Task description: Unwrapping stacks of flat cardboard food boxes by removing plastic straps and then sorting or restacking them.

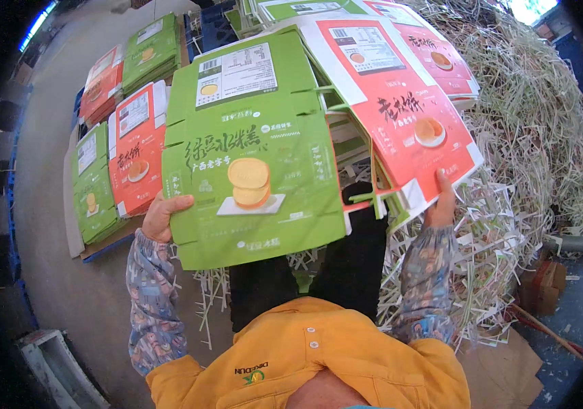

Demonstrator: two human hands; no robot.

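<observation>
My left hand (160, 215) grips the left edge of a flat green carton blank (250, 143), its thumb lying on the printed face. This blank is tilted in front of me and shows a stack of yellow cakes and a white label panel. My right hand (442, 199) closes on the lower right corner of a red carton blank (400, 95), with a finger on top. More green and white cardboard edges show beneath the red blank. The green blank's right side overlaps or touches the red one; exactly how they meet is hidden.
Piles of red cartons (138, 146) and green cartons (91, 191) sit on a blue pallet at the left. More red blanks (441, 58) lie at the upper right. A large heap of shredded paper strips (530, 109) rises on the right, above a brown cardboard box (543, 286).
</observation>
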